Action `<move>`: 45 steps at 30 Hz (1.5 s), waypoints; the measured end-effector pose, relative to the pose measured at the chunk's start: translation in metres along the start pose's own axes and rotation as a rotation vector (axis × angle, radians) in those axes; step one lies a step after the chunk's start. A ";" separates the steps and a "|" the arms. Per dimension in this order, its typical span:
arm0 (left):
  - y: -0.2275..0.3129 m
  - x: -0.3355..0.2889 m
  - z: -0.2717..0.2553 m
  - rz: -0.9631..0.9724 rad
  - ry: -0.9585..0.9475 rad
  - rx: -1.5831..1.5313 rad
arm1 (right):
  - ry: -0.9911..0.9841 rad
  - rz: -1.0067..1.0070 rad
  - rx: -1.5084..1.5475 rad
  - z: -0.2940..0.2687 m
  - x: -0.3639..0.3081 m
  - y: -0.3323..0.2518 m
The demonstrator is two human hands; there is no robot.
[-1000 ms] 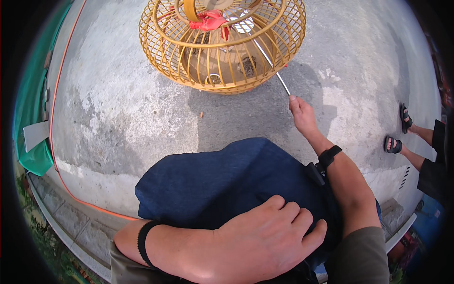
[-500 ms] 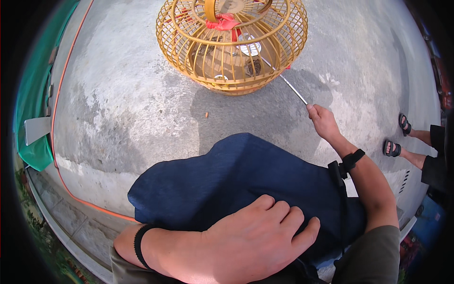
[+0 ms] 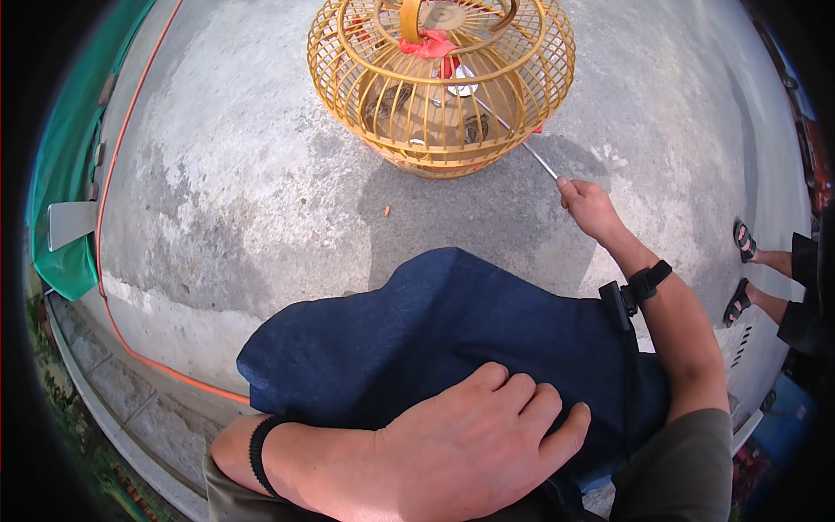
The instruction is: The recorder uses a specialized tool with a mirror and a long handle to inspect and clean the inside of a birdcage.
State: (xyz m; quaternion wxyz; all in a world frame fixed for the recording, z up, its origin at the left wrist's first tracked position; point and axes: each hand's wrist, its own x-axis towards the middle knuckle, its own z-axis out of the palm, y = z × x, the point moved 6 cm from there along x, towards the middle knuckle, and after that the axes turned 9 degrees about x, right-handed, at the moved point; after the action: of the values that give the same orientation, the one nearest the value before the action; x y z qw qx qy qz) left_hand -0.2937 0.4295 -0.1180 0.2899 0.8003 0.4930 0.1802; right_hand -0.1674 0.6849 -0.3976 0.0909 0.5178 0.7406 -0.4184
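My right hand (image 3: pixel 588 207) is closed around a thin metal rod (image 3: pixel 542 162). It slants up and left between the bars of a round bamboo birdcage (image 3: pixel 441 169). Inside the cage, a shiny round metal piece (image 3: pixel 464 83) appears to be the rod's far end. Two brown mottled shapes that look like small birds are in there, one (image 3: pixel 477 129) near the rod and another (image 3: pixel 389 100) to the left. A red cloth (image 3: pixel 428 44) is tied at the cage's handle. My left hand (image 3: pixel 474 444) rests on dark blue fabric (image 3: pixel 417 322) over my lap, fingers curled, fingertips hidden.
Grey concrete (image 3: pixel 217 174) surrounds the cage, with a small orange-brown bit (image 3: pixel 386 210) on it. An orange hose (image 3: pixel 130 122) runs along the left, beside a green sheet (image 3: pixel 70 226). At the right edge stand a person's sandalled feet (image 3: pixel 739 300).
My right hand has shifted slightly up and left, and the round metal piece shows narrower. The cage sits slightly further right in view. One of the other person's feet has moved. My left hand stays put.
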 end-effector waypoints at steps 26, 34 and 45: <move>-0.006 0.004 0.022 0.013 -0.112 0.034 | -0.030 -0.052 0.330 0.013 -0.026 0.064; -0.015 0.005 0.027 -0.123 -0.221 -0.043 | 0.045 -0.070 0.594 0.049 -0.042 0.099; -0.017 0.018 0.029 -0.138 -0.217 -0.057 | 0.142 -0.097 0.543 0.050 -0.057 0.117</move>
State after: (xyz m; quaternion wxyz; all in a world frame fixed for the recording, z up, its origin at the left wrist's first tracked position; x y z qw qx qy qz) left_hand -0.2804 0.4433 -0.1514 0.3760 0.7706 0.5074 0.0862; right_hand -0.0579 0.6233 -0.4585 -0.1234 0.5150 0.6299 -0.5682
